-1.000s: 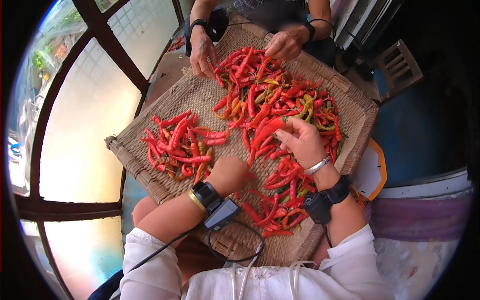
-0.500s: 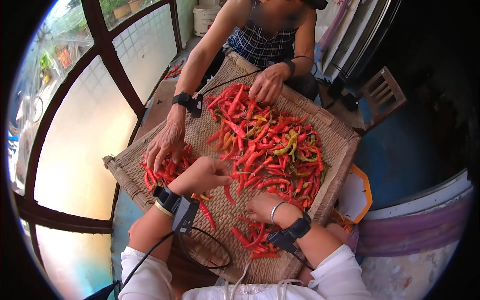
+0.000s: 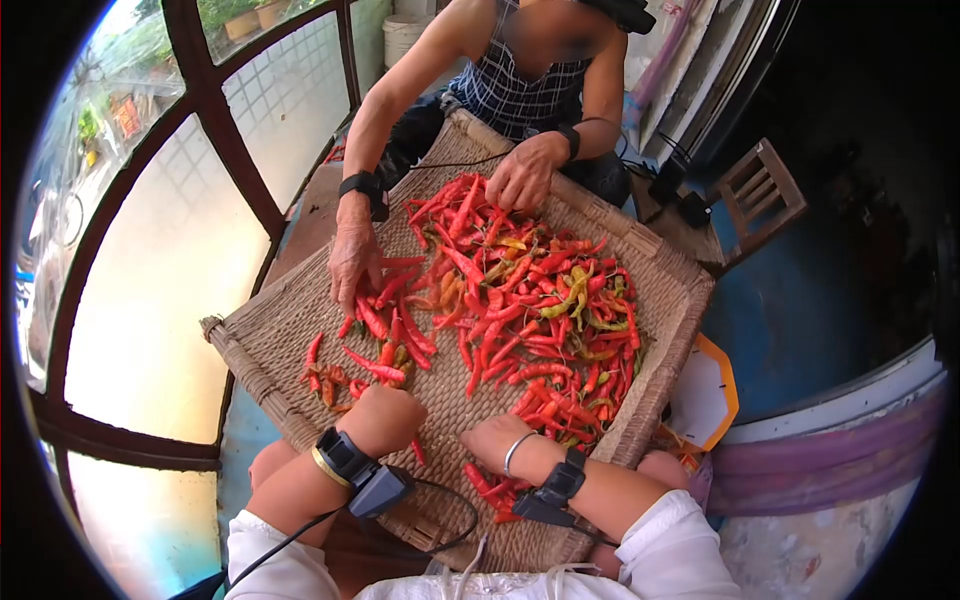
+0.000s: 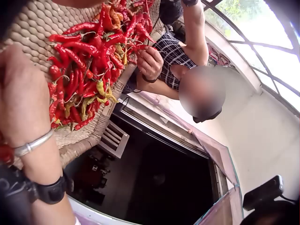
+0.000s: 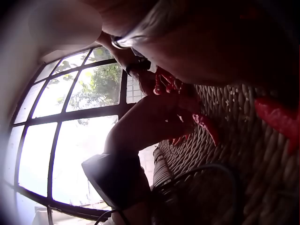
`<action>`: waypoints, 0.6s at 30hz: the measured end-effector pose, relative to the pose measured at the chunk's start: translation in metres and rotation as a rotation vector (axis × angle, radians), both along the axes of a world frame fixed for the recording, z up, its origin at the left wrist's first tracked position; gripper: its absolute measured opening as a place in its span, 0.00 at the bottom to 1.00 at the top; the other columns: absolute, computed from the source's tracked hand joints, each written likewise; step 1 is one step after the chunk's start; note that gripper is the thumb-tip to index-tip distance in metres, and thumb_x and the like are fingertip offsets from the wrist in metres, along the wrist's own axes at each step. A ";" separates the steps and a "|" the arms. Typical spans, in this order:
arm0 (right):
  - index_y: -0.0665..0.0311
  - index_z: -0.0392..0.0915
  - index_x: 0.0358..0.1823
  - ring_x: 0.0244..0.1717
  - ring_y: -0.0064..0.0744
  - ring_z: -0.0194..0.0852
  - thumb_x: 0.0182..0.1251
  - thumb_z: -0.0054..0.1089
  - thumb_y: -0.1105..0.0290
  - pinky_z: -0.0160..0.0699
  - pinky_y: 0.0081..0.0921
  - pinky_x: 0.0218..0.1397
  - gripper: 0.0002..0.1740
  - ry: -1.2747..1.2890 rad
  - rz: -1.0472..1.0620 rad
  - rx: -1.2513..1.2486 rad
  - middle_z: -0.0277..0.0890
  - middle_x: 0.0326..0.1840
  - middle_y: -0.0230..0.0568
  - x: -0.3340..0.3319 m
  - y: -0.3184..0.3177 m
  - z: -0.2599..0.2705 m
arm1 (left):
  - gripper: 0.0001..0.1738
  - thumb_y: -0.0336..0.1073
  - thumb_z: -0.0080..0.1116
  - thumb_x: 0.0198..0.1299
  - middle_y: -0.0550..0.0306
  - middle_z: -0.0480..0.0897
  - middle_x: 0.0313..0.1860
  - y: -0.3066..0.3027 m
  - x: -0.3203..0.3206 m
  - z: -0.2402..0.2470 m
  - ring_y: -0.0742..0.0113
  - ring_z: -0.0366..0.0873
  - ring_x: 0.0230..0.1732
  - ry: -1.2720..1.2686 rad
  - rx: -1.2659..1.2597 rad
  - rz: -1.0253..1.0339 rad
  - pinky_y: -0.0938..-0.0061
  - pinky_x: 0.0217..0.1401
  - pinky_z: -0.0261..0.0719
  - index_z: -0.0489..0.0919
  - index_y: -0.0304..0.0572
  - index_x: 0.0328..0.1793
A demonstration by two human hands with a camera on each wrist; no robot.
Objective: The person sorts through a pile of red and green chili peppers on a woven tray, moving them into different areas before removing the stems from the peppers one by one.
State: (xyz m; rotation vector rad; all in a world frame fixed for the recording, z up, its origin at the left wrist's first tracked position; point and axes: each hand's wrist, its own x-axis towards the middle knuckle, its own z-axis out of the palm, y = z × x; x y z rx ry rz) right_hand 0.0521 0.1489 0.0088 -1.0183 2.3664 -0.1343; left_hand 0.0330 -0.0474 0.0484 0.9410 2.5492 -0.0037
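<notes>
Over the near part of a woven panel, my left hand is turned so that its back hides the fingers from the head view. A red chili pepper shows right at its fingertips in the right wrist view. My right hand is just across from it, back up and fingers hidden beneath, beside the lower edge of a big heap of red chili peppers. A few more peppers lie under and behind that wrist. Further left is a smaller, looser group of peppers.
Across the panel sits another person, whose one hand touches the smaller group and whose other hand is at the heap's far edge. A cable loops by my left wrist. A wooden chair and an orange-rimmed container stand right.
My right hand has come down from the heap, where it held a red chili pepper, toward the near side. My left hand went up, then back. The other person's hand drew peppers toward the heap.
</notes>
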 end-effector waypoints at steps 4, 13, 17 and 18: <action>0.61 0.75 0.33 0.38 0.49 0.77 0.48 0.55 0.72 0.76 0.41 0.38 0.08 0.058 0.012 -0.019 0.78 0.32 0.48 0.002 -0.001 -0.009 | 0.07 0.32 0.53 0.47 0.52 0.81 0.26 0.004 0.004 -0.012 0.55 0.82 0.32 -0.009 -0.034 0.006 0.64 0.28 0.78 0.82 0.42 0.26; 0.60 0.76 0.34 0.30 0.37 0.78 0.50 0.56 0.73 0.75 0.31 0.34 0.08 -0.155 -0.479 -0.689 0.76 0.24 0.40 -0.030 0.019 0.022 | 0.08 0.35 0.52 0.48 0.54 0.81 0.23 -0.002 0.000 -0.006 0.56 0.81 0.28 0.081 -0.091 0.197 0.64 0.27 0.78 0.82 0.43 0.26; 0.65 0.76 0.35 0.28 0.16 0.73 0.55 0.58 0.77 0.74 0.17 0.32 0.06 -0.179 -0.829 -1.065 0.77 0.27 0.30 -0.046 0.030 0.039 | 0.09 0.37 0.55 0.46 0.52 0.81 0.24 -0.002 0.000 -0.012 0.56 0.81 0.29 0.072 -0.123 0.174 0.65 0.28 0.78 0.82 0.41 0.26; 0.65 0.76 0.35 0.28 0.16 0.73 0.54 0.58 0.77 0.74 0.17 0.32 0.06 -0.184 -0.844 -1.105 0.76 0.27 0.30 -0.051 0.033 0.038 | 0.09 0.37 0.55 0.46 0.52 0.81 0.24 -0.001 0.000 -0.012 0.56 0.81 0.29 0.065 -0.124 0.174 0.65 0.28 0.78 0.82 0.41 0.26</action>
